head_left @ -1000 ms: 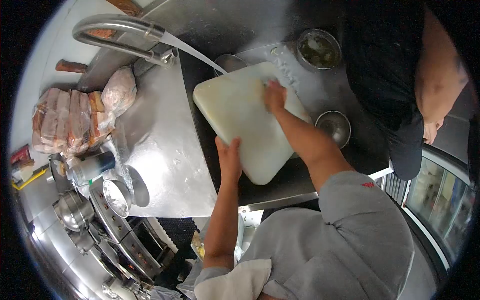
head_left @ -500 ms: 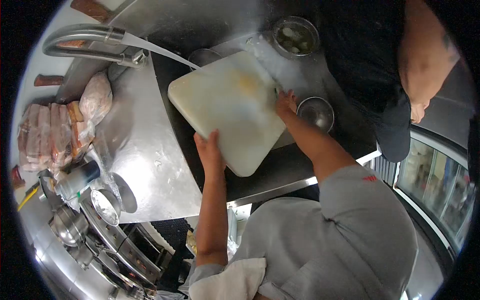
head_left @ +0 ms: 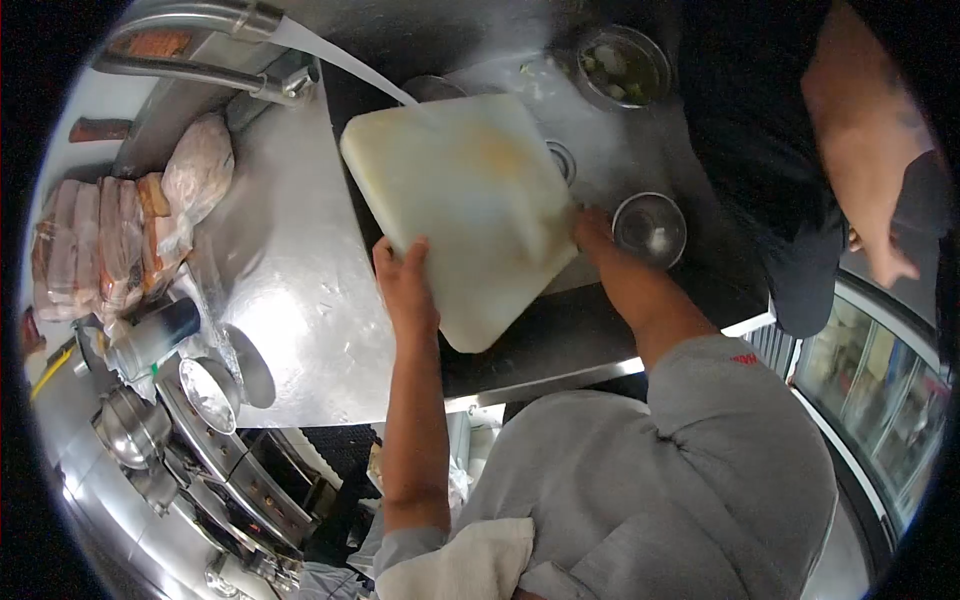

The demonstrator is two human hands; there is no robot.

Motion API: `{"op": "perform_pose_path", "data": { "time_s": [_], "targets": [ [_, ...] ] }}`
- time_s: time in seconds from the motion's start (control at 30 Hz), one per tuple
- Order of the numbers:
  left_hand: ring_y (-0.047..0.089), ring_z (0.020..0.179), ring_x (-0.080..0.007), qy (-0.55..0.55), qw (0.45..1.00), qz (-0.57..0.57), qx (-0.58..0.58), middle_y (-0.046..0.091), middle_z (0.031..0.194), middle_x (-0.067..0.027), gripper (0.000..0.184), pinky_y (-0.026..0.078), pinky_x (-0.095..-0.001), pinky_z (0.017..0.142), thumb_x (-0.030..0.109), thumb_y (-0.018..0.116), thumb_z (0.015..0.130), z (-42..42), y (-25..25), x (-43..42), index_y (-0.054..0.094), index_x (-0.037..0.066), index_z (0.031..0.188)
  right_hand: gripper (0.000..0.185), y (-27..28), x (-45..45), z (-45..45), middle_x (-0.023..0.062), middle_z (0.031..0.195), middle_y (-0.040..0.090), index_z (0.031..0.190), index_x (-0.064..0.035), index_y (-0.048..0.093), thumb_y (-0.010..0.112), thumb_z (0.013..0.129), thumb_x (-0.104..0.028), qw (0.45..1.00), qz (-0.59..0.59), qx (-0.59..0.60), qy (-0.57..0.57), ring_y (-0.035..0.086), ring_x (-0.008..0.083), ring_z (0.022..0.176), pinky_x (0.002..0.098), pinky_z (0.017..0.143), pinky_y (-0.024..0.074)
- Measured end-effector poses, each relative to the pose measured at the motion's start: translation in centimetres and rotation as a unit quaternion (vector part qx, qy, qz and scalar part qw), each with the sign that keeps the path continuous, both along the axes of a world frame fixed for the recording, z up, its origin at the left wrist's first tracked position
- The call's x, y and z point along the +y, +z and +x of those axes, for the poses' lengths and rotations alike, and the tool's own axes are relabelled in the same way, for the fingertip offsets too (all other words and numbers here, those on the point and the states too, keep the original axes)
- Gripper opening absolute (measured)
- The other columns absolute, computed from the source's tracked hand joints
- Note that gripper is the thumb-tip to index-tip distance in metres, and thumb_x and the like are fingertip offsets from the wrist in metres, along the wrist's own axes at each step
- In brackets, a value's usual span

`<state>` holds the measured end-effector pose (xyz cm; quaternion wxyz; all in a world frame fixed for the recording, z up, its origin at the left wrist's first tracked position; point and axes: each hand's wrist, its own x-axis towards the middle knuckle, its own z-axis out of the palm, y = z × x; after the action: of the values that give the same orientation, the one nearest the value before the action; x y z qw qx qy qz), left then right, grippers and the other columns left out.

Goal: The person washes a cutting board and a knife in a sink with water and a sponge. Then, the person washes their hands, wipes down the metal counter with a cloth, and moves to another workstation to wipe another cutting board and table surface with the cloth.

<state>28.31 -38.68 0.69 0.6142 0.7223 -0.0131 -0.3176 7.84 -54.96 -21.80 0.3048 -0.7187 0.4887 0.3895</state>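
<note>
A thick white cutting board (head_left: 470, 210) with yellowish stains is held tilted over the sink (head_left: 620, 150). My left hand (head_left: 407, 288) grips its lower left edge, thumb on the top face. At the right edge of the board is my right hand (head_left: 592, 230); its fingers are partly hidden and blurred, so whether they hold anything is unclear. Water (head_left: 345, 60) runs from the metal faucet (head_left: 225, 18) toward the board's upper edge. A metal bowl (head_left: 650, 230) sits just right of my right hand, and the sink's drain (head_left: 561, 160) shows beside the board.
A bowl with liquid and pieces (head_left: 622, 68) stands at the sink's back. Wrapped meat (head_left: 105, 245) and a small bowl (head_left: 210, 394) lie left on the steel counter (head_left: 290, 310). Another person in black (head_left: 750, 150) stands at the right, near a glass-door fridge (head_left: 870, 385).
My right hand has moved from the board's upper face to its right edge. The drain has come into view. The other person's arm and hand have shifted.
</note>
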Motion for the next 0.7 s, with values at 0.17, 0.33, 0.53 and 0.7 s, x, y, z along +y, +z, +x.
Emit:
{"op": "perform_pose_path", "data": {
  "time_s": [0.17, 0.33, 0.53, 0.7],
  "targets": [
    [0.051, 0.086, -0.0184, -0.032, 0.997, 0.061, -0.029, 0.052, 0.097, -0.0121, 0.035, 0.041, -0.03, 0.077, 0.011, 0.057, 0.076, 1.3, 1.0, -0.2, 0.043, -0.002, 0.106, 0.05, 3.0, 6.6, 0.6, 0.0222, 0.128, 0.034, 0.127, 0.0018, 0.028, 0.044, 0.083, -0.017, 0.928, 0.029, -0.128, -0.349, 0.038, 0.0361, 0.115, 0.0459, 0.092, 0.0347],
    [0.049, 0.092, -0.0186, -0.046, 0.996, 0.058, -0.049, 0.05, 0.103, -0.0136, 0.035, 0.039, -0.0294, 0.082, 0.012, 0.057, 0.078, 1.2, -0.9, 1.0, 0.043, -0.002, 0.107, 0.048, -0.7, 5.6, -1.1, 0.0204, 0.119, 0.039, 0.119, 0.0, 0.039, 0.041, 0.085, -0.033, 0.98, -0.167, -0.089, 0.066, 0.036, 0.0343, 0.11, 0.0447, 0.091, 0.0272],
    [0.048, 0.099, -0.0227, -0.05, 0.999, -0.008, 0.005, 0.047, 0.109, -0.0168, 0.04, 0.038, -0.0323, 0.085, 0.014, 0.054, 0.08, 1.3, -0.3, 0.4, 0.039, -0.002, 0.113, 0.026, -5.4, -1.6, 9.3, 0.0139, 0.09, 0.058, 0.104, -0.003, 0.055, 0.043, 0.085, -0.017, 0.751, -0.063, -0.507, -0.417, 0.056, 0.0276, 0.081, 0.0304, 0.072, 0.0428],
    [0.049, 0.096, -0.0228, -0.075, 0.992, 0.084, -0.063, 0.049, 0.104, -0.0162, 0.039, 0.039, -0.0327, 0.083, 0.014, 0.053, 0.079, 2.5, 0.1, -0.2, 0.039, -0.003, 0.112, 0.031, 12.1, 4.1, 12.6, 0.0164, 0.117, 0.049, 0.114, -0.0041, 0.048, 0.039, 0.084, -0.005, 0.777, -0.109, -0.572, -0.239, 0.045, 0.0305, 0.11, 0.0355, 0.092, 0.0357]
  ]
}}
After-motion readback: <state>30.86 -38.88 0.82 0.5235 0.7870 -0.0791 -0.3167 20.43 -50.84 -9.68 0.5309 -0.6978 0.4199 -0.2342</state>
